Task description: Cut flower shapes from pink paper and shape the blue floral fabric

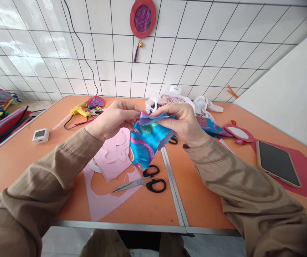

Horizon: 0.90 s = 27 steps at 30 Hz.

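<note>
Between my two hands hangs a piece of shiny blue patterned fabric (pixel 142 142), its top edge folded over. My left hand (pixel 117 119) pinches the fold at its left end. The right hand (pixel 181 122) grips the same fabric farther right, thumb and fingers closed on it. Below the fabric, black-handled scissors (pixel 145 182) lie with their blades a little apart. They rest partly on a pink paper sheet (pixel 100 205) with a cut-out opening. Pink paper cut-outs (pixel 113 150) lie stacked behind that sheet, under the left forearm's side.
A yellow glue gun (pixel 80 110) with a cord sits at the back left, near a small white device (pixel 40 135). On the right are a tablet (pixel 278 162), a red-framed oval (pixel 239 132) and a plastic bag (pixel 176 100). A metal seam (pixel 175 189) crosses the orange table.
</note>
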Motion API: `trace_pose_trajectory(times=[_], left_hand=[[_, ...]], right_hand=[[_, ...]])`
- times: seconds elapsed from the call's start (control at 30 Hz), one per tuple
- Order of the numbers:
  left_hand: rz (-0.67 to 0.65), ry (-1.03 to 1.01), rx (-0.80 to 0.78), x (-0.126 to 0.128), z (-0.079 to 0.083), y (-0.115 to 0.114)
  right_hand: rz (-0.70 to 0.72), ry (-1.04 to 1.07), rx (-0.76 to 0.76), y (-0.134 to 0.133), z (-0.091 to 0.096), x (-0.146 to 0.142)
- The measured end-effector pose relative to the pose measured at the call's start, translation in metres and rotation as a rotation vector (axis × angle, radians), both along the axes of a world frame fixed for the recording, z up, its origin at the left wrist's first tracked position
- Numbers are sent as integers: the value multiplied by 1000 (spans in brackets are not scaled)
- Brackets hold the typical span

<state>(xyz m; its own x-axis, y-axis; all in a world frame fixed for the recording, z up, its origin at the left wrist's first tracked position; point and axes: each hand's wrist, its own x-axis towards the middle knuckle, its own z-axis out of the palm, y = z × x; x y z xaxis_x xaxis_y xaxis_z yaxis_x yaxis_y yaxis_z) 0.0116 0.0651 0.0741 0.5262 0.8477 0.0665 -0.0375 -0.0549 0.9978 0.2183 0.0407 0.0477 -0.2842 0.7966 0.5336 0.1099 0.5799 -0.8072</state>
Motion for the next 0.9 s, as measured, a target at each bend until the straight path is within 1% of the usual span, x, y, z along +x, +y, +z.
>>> trace_pose_trajectory(times=[0.13, 0.23, 0.4, 0.57, 0.67, 0.8, 0.9], left_hand=[[-60, 29, 36, -3, 2, 0], [-78, 96, 77, -5, 4, -1], [-28, 184, 94, -4, 7, -4], [11, 248, 83, -3, 11, -7], [-14, 280, 69, -4, 13, -8], [-85, 247, 51, -6, 12, -7], [-97, 228, 26, -7, 11, -5]], right_hand=[[10, -98, 44, -5, 7, 2], [37, -166, 120, -5, 9, 5], [37, -278, 209, -4, 10, 7], [83, -302, 328, -3, 10, 7], [66, -354, 348, -3, 9, 7], [48, -395, 374, -2, 8, 6], [50, -398, 354, -2, 7, 6]])
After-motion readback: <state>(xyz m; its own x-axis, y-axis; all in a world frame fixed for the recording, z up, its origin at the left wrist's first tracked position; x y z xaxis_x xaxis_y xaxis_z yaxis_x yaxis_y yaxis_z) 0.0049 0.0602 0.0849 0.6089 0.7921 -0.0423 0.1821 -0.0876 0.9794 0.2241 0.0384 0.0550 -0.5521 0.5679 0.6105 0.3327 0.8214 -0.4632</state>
